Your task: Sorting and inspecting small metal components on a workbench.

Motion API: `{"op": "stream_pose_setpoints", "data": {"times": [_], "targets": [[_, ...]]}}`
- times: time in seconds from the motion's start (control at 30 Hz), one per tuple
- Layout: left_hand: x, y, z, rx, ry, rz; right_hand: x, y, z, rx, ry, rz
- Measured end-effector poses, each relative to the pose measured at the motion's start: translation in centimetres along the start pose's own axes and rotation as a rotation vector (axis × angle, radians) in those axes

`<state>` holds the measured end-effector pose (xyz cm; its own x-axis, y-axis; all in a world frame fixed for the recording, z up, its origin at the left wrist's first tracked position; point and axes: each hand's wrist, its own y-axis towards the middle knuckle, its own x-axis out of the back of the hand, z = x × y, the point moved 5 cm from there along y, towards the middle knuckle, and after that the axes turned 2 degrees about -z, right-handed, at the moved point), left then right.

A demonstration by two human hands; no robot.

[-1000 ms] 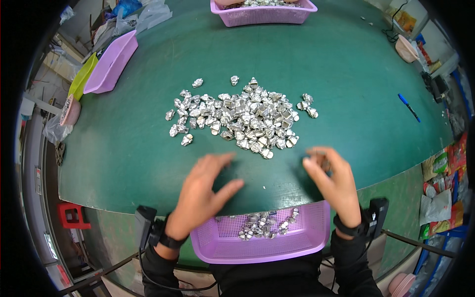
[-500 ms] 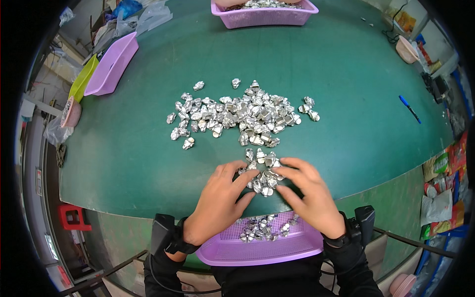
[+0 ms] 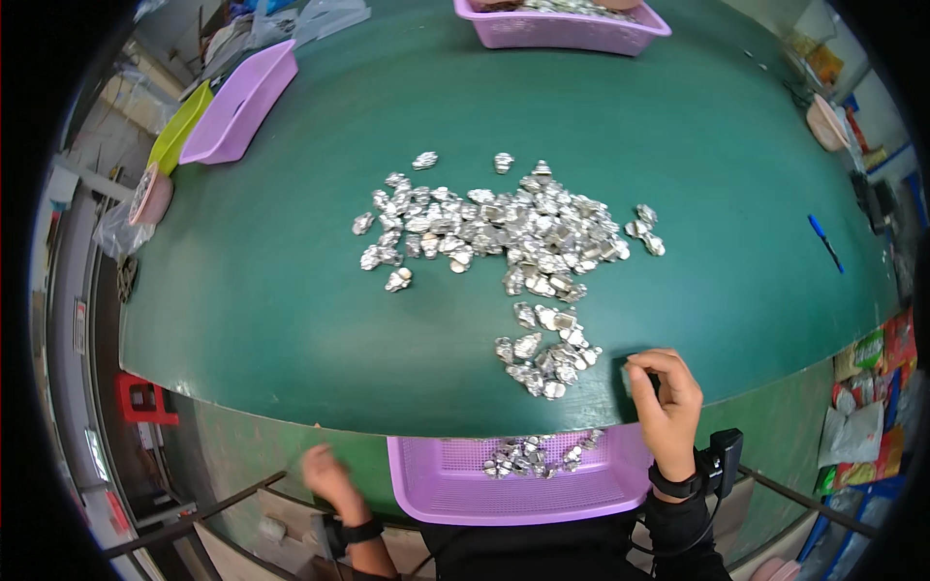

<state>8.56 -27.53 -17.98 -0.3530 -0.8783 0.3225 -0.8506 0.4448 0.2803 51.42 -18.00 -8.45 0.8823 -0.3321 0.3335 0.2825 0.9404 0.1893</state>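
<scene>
A small cluster of shiny silver metal-looking pieces (image 3: pixel 552 366) lies near the table's front edge, with a larger spread pile of the same pieces (image 3: pixel 542 228) behind it. Right of the cluster, apart from it, my right hand (image 3: pixel 668 402) has its fingers curled in toward the thumb; whatever they hold, if anything, is hidden. My left hand (image 3: pixel 329 474) is down off the table's front edge, left of a purple basket (image 3: pixel 523 508), and motion smears its fingers. Several silver pieces (image 3: pixel 533 457) sit inside that basket, in front of me.
At the far side stands another purple basket (image 3: pixel 572 37) with pieces in it. A purple tray (image 3: pixel 237 107), a lime-green tray (image 3: pixel 179 131) and a pink bowl (image 3: pixel 153 198) line the left edge. A blue pen (image 3: pixel 825 242) lies at right; a red stool (image 3: pixel 145 399) stands lower left.
Both hands have left the small cluster: the left went down and left off the table, the right drew off to the right, its fingers curling. The view has shifted slightly.
</scene>
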Motion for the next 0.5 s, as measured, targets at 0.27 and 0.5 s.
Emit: {"op": "stream_pose_setpoints", "data": {"times": [0.27,0.5], "targets": [[-18.6,-6.5,19.5,0.020,0.856,1.159,0.0,0.1,0.0,-0.069,-0.049,-0.010],[-22.5,-10.0,23.4,0.102,0.862,1.240,-0.4,-0.4,0.0,-0.125,-0.138,-0.013]]}}
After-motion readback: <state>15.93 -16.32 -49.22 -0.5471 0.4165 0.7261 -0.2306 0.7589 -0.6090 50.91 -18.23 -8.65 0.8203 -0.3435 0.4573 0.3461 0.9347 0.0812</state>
